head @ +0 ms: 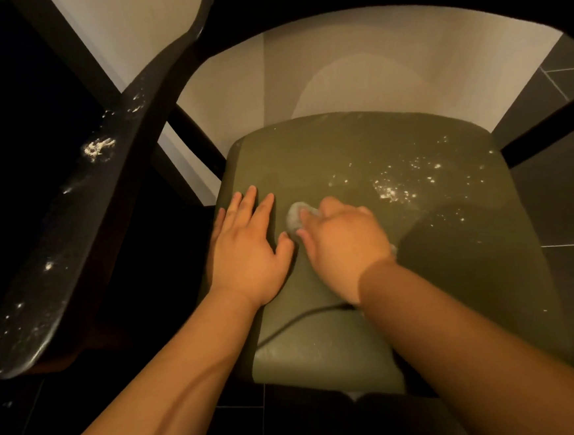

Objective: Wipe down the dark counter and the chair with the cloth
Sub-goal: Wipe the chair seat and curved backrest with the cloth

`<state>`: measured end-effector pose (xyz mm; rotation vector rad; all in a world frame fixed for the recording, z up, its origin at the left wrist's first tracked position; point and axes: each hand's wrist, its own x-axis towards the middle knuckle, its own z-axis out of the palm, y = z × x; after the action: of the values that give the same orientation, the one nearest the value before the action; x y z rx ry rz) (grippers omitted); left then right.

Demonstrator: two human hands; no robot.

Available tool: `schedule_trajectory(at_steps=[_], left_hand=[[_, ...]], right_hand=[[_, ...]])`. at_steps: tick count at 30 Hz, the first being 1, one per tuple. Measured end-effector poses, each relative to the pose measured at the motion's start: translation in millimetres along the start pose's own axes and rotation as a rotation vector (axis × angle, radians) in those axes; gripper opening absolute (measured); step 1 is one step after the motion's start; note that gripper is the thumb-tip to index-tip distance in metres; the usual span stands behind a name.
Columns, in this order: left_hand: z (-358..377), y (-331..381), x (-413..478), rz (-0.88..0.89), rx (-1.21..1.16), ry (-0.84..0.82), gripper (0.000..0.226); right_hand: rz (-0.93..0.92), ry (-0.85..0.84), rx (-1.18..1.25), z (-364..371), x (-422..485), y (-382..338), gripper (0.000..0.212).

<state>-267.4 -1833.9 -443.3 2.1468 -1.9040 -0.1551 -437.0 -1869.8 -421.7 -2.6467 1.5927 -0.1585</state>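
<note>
Olive chair seat (359, 150), left hand (247, 254) flat, right hand (342, 244) gripping cloth (295, 215)

Chair seat (342, 151) bears cloth (294, 216), perhaps crumbs (393, 188).

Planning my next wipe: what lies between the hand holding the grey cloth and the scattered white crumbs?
Only bare olive-green padded chair seat, shown in the head view.

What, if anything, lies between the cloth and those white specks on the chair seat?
Nothing visible. The right hand grips the cloth on the green seat; only bare seat lies between it and the white specks to its right. The left hand rests flat on the opposite side, clear of that path.
</note>
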Motion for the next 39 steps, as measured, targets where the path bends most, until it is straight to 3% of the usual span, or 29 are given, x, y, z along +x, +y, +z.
schedule_trajectory(at_steps=[3, 9, 15, 22, 27, 31, 35, 37, 39], left_hand=[[-1, 0, 0, -0.002, 0.002, -0.001, 0.075], [-1, 1, 1, -0.006, 0.020, -0.007, 0.074], [-3, 2, 0, 0.000, 0.033, -0.025, 0.074], [-9, 16, 5, -0.045, 0.047, -0.078, 0.071], [9, 49, 22, 0.069, 0.011, -0.051, 0.074], [14, 44, 21, 0.061, 0.043, -0.027, 0.075], [15, 49, 21, 0.054, 0.058, -0.009, 0.074], [15, 49, 21, 0.050, 0.067, -0.009, 0.074], [15, 49, 22, 0.051, 0.066, -0.005, 0.074]], right_hand=[[-0.015, -0.034, 0.019, -2, 4, 15, 0.044], [0.288, -0.032, -0.118, -11, -13, 71, 0.045], [-0.003, -0.060, 0.033, -7, -19, 18, 0.042], [0.382, -0.091, -0.049, -23, -30, 98, 0.046], [0.122, -0.118, 0.018, -16, -30, 45, 0.047], [0.283, -0.106, -0.061, -12, -35, 89, 0.042], [0.458, 0.013, -0.119, -14, -48, 112, 0.032], [0.436, 0.040, 0.000, -19, -42, 97, 0.040], [0.292, -0.020, 0.120, -20, -32, 68, 0.042]])
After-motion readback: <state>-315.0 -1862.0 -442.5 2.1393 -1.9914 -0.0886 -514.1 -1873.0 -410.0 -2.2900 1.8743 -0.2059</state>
